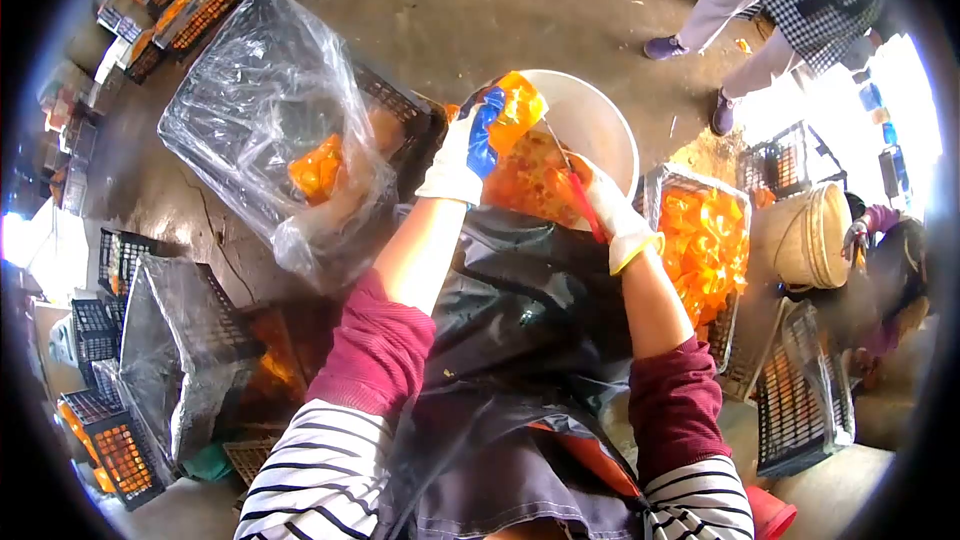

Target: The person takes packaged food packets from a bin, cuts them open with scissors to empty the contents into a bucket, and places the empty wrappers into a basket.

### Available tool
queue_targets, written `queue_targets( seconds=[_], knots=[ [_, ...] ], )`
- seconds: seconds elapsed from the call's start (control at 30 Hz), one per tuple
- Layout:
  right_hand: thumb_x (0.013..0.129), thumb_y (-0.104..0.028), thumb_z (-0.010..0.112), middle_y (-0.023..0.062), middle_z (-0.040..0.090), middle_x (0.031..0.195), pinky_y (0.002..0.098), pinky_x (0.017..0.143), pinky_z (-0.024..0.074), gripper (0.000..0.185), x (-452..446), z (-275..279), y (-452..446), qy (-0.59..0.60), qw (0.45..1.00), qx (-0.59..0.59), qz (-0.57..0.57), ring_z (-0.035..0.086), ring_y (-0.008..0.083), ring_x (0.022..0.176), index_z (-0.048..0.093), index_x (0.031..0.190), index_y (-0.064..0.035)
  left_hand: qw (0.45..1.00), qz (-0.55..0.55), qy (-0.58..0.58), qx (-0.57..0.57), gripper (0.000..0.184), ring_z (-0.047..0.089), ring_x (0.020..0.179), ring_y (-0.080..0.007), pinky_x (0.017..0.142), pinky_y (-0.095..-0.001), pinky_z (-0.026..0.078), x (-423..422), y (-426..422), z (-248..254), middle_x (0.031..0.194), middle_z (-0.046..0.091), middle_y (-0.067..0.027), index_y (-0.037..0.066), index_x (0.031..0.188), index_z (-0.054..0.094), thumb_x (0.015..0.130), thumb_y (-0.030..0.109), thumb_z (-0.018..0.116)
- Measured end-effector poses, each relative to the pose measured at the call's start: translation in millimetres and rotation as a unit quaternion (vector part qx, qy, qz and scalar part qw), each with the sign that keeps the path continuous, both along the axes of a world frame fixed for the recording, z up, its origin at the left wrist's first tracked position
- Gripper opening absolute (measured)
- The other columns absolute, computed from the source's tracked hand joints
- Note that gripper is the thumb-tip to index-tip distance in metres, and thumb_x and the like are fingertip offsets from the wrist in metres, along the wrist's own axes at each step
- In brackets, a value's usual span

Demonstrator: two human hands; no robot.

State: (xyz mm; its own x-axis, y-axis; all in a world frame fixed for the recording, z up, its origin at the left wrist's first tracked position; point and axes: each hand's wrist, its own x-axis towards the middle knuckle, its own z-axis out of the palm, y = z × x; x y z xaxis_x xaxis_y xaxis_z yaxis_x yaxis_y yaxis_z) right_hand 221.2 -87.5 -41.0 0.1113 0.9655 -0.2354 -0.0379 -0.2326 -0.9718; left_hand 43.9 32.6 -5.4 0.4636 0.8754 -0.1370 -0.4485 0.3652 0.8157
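Observation:
My left hand (468, 145), in a white and blue glove, is closed on an orange piece (520, 106) over the left rim of a round white bucket (600, 120). Orange pulp and bits (530, 175) lie inside the bucket. My right hand (608, 202), in a white glove, is wrapped round the red handle of a knife (583, 202) at the bucket's right side. The thin blade points up and left toward the orange piece.
Left of the bucket stands a crate lined with clear plastic (250, 120), an orange piece inside. To the right is a crate of orange pieces (705, 240), then a beige bucket (812, 235). One person (790, 0) stands upper right; another (895, 260) is at the right edge.

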Motion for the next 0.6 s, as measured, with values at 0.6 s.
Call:
queue_targets(
  seconds=[0.6],
  knots=[
    [0.092,-0.010,0.060,0.0086,0.064,0.110,0.0259,0.089,0.0486,0.030,-16,17,-2,0.016,0.998,0.036,-0.049,0.060,0.0166,0.100,0.059,0.121,-0.0007,0.967,-0.057,0.181,0.167,0.048,0.060,0.099,-0.0160,0.076,-0.0273,0.054,6,0,-36,0.113,0.061,-0.0076,0.005,0.127,0.053,0.082,0.006,0.070]
  ],
)
